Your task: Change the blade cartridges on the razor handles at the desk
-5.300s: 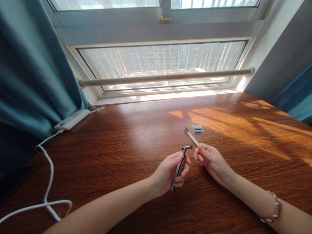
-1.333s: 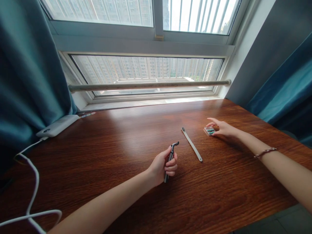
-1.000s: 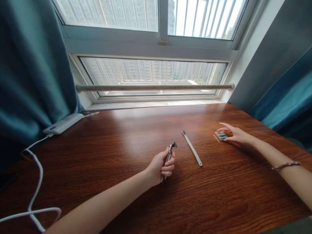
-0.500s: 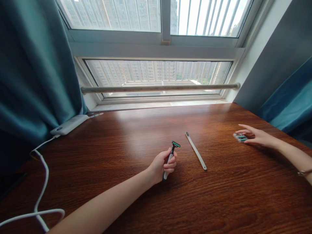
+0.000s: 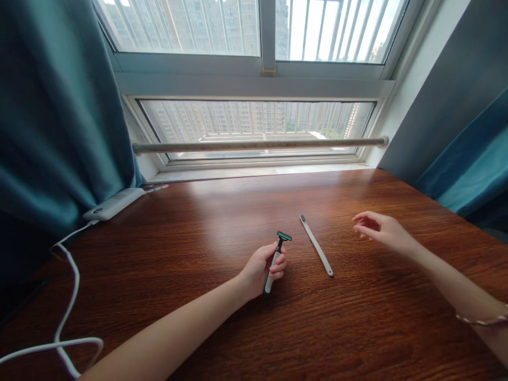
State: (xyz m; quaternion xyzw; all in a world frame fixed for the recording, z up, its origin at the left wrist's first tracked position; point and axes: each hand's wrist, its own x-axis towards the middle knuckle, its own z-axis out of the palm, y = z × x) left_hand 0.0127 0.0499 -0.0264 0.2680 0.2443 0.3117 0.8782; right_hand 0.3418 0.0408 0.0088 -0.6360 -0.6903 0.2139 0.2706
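My left hand is closed round the grey-and-black handle of a razor. The razor's head, black with a green strip, points up and away from me. To the right of it a white toothbrush with a dark-bristled head lies slantwise on the table. Beyond the toothbrush, my right hand hovers over the wood with loosely bent fingers. A gap shows between its thumb and fingers, and I see nothing in them. The small clear pack of green-striped razor blades is out of sight, perhaps behind this hand.
The brown wooden table reaches to the window sill. A white power bank with a white cable lies at the left, beside a blue curtain. A metal rail crosses in front of the window.
My right hand has come off the clear pack of razor blades and moved left toward the toothbrush. My left hand keeps the razor almost where it was.
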